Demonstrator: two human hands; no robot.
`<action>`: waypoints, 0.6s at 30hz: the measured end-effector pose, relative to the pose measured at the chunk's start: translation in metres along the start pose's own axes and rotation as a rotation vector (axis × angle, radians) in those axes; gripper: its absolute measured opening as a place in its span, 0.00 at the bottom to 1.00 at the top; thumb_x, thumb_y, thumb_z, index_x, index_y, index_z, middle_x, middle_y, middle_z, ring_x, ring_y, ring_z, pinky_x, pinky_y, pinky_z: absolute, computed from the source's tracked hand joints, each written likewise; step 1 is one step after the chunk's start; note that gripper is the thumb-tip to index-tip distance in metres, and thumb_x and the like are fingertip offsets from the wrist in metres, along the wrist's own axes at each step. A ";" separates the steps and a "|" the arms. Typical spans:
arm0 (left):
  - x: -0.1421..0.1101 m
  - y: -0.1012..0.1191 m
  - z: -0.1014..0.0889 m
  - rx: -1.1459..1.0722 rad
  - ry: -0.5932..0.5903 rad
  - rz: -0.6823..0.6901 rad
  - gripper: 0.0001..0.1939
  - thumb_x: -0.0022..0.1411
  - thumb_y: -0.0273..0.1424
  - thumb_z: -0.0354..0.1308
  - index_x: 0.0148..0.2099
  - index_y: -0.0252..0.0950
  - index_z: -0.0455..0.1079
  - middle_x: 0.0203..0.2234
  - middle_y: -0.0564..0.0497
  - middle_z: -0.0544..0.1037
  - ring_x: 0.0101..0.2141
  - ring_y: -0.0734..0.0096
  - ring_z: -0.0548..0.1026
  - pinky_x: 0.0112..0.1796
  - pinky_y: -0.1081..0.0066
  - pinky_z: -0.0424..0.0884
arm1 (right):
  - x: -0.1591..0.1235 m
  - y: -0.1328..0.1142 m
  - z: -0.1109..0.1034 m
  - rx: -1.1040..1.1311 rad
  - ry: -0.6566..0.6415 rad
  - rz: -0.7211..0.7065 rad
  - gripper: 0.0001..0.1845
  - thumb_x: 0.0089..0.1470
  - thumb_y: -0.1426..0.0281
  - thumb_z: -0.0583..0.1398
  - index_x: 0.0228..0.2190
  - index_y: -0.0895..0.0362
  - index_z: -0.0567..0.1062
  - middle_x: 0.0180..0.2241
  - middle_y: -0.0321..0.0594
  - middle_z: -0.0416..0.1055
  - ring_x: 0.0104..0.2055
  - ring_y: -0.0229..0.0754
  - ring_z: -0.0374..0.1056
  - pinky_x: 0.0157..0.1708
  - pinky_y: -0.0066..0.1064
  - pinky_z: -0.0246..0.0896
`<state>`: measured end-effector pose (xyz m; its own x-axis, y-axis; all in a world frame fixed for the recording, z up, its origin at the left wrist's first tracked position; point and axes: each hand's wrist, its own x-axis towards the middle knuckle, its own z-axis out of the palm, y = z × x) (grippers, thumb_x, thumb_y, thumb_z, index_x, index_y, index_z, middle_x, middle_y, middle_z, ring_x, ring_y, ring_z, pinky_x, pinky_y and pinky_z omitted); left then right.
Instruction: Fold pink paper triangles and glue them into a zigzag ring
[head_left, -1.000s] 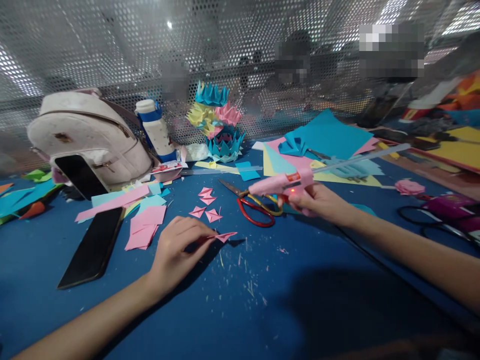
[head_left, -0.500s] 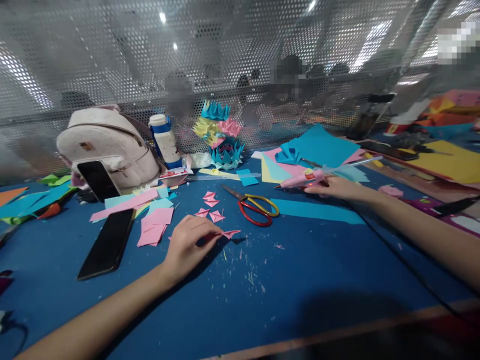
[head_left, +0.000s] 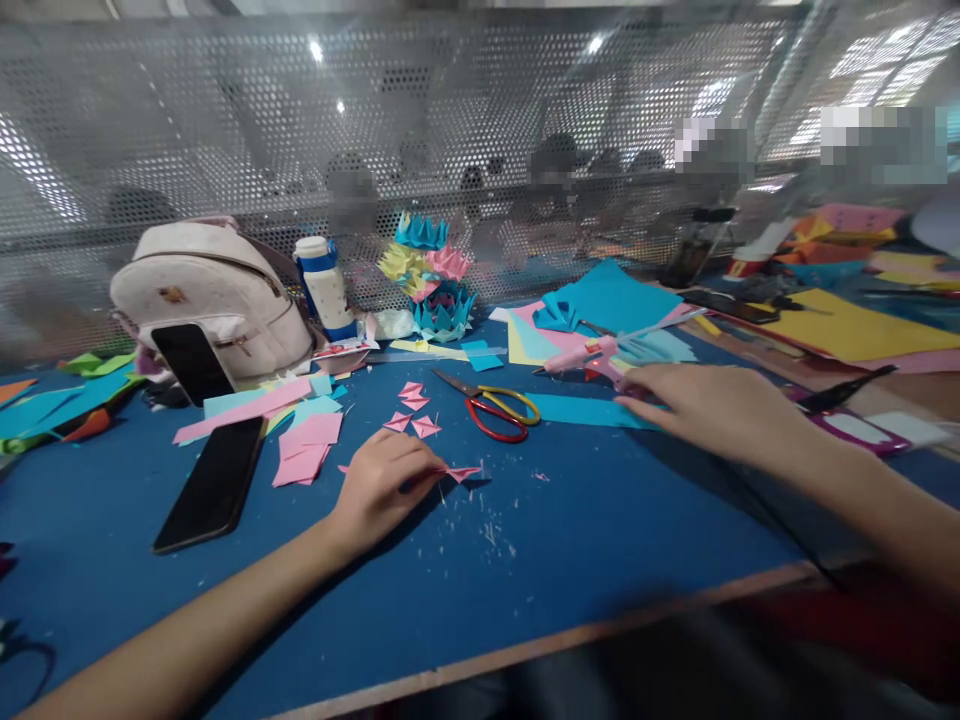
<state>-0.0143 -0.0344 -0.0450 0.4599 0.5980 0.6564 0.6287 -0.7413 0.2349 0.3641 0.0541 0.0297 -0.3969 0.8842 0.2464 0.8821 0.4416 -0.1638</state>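
Note:
My left hand [head_left: 386,482] rests on the blue table, its fingers pinched on a small folded pink paper piece [head_left: 463,472] whose pointed tip sticks out to the right. Behind it lie several matching folded pink pieces [head_left: 412,395]. At the right, my right hand [head_left: 675,395] is open, thumb and fingers apart, just beside the handle of a pink glue gun [head_left: 581,356]. A clear glue stick [head_left: 664,325] juts from the gun's back. Between the hands lie scissors [head_left: 499,412] with one red and one yellow handle. A blue paper strip [head_left: 577,410] runs partly beneath my right hand.
A paper flower stack [head_left: 435,290] stands at the back, beside a white bottle [head_left: 328,290] and a pale backpack [head_left: 202,290]. Two phones [head_left: 214,485] [head_left: 193,362] are at the left, near pink paper squares [head_left: 307,450]. Blue sheets [head_left: 622,295] lie behind the glue gun.
My right hand has let go of the glue gun and drawn back to the right; the gun stays on the table. My left hand keeps its pinch. The view has turned slightly.

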 end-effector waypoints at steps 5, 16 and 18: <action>0.000 0.008 0.000 0.082 -0.059 0.126 0.09 0.73 0.28 0.51 0.41 0.37 0.73 0.32 0.52 0.80 0.32 0.71 0.76 0.38 0.66 0.65 | 0.015 -0.075 0.020 0.086 -0.201 -0.392 0.12 0.62 0.64 0.55 0.38 0.53 0.78 0.40 0.42 0.78 0.41 0.47 0.72 0.35 0.33 0.58; 0.001 0.013 -0.001 0.123 -0.050 0.194 0.13 0.75 0.29 0.47 0.40 0.36 0.72 0.31 0.52 0.80 0.30 0.71 0.74 0.36 0.66 0.63 | 0.127 -0.176 0.084 0.327 -0.466 -0.507 0.03 0.53 0.73 0.63 0.31 0.61 0.78 0.30 0.40 0.76 0.31 0.38 0.66 0.31 0.28 0.53; 0.000 0.011 -0.001 0.113 -0.069 0.170 0.14 0.75 0.29 0.46 0.40 0.36 0.72 0.30 0.52 0.79 0.30 0.71 0.74 0.36 0.66 0.63 | 0.136 -0.181 0.091 0.329 -0.530 -0.523 0.02 0.49 0.75 0.64 0.25 0.61 0.77 0.24 0.36 0.73 0.27 0.36 0.63 0.29 0.28 0.50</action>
<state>-0.0080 -0.0432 -0.0421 0.6049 0.4895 0.6281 0.6025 -0.7970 0.0408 0.1276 0.1084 0.0064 -0.8772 0.4690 -0.1027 0.4622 0.7669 -0.4453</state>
